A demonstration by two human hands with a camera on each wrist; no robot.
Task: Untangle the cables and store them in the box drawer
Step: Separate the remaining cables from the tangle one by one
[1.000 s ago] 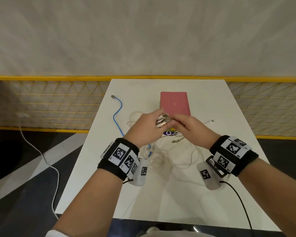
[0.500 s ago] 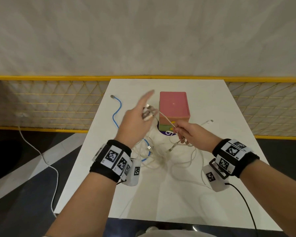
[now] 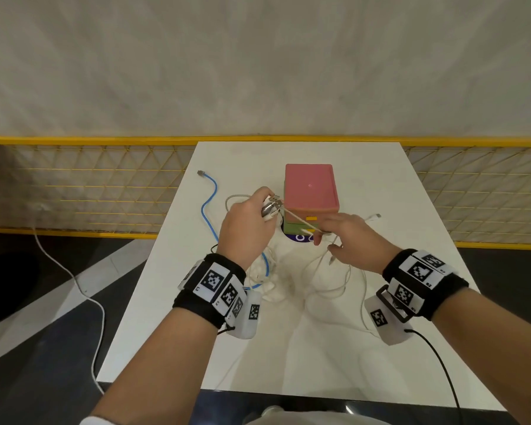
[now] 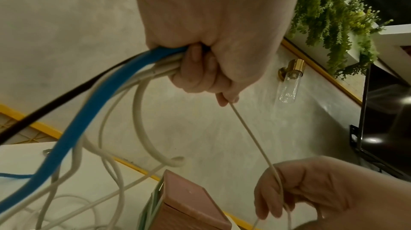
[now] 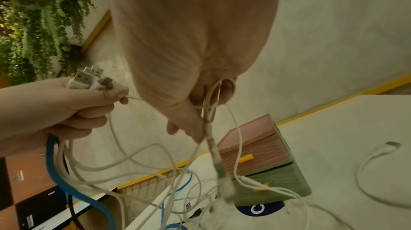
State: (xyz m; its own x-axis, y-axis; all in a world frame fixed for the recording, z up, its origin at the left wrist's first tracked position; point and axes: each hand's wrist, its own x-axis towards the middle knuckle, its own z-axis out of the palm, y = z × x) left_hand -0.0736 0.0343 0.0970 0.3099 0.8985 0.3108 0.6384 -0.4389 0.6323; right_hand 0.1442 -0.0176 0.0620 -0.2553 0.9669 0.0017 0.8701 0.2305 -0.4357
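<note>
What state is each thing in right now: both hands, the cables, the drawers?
left hand: grips a bunch of cable plugs, raised above the table.
right hand: pinches a thin white cable, pulled taut from the left hand.
blue cable: partly held, far end lying on the table.
cable tangle: still knotted on the table.
drawer box: both drawers closed.
</note>
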